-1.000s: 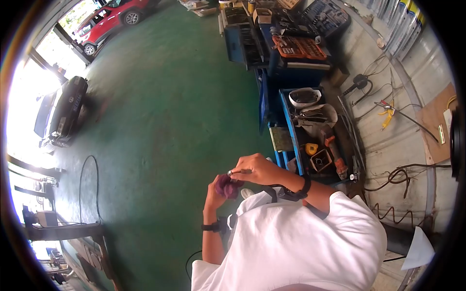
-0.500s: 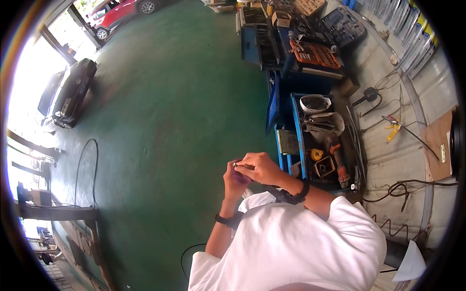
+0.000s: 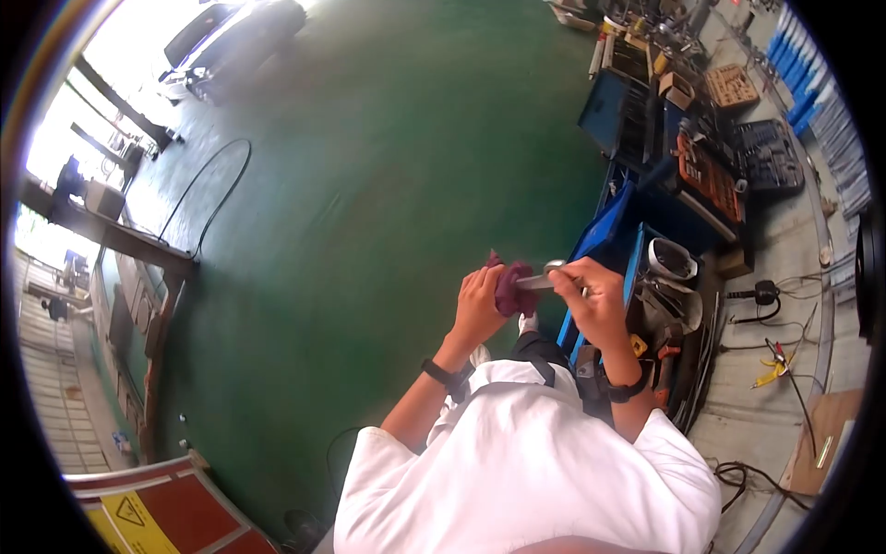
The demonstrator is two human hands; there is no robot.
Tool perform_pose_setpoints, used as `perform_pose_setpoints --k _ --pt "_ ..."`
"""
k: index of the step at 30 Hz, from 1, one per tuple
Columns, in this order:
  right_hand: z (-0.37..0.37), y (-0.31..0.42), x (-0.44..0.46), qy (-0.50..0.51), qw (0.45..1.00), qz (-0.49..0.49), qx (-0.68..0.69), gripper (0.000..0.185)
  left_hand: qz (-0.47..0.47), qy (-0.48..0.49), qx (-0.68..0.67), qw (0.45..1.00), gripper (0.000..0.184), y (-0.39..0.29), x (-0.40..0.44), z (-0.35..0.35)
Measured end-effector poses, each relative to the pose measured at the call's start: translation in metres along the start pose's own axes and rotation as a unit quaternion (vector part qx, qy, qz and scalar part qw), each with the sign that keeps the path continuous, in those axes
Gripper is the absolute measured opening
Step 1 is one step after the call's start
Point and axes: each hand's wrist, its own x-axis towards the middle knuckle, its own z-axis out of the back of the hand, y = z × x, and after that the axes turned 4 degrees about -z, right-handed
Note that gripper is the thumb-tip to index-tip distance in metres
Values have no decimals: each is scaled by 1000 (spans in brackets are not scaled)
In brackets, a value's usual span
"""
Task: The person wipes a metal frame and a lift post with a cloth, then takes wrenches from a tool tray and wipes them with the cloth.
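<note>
My left hand (image 3: 480,303) is closed around a crumpled purple cloth (image 3: 513,292), which bunches out past the thumb side. A silver metal wrench (image 3: 537,282) runs from the cloth across to my right hand (image 3: 598,300). The fingers of that hand grip the wrench near its ring-shaped end, while the far end is hidden in the cloth. Both hands are in front of my body, above the green floor (image 3: 369,240).
On the right stands a blue tool cabinet (image 3: 604,226) with an open drawer of tools. An orange socket case (image 3: 709,180) lies on top. A black cable (image 3: 242,175) loops on the floor at left. A red and yellow warning panel (image 3: 189,512) is at lower left.
The view has turned, so the cabinet appears further right. My hands were close together over the cloth; now my right hand is drawn apart and the wrench shows between them.
</note>
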Motion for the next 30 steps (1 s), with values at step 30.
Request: perform_pose_setpoints --k 30 --pt "-39 -10 8 264 957 117 14 10 151 200 -285 925 55 -11 -30 67"
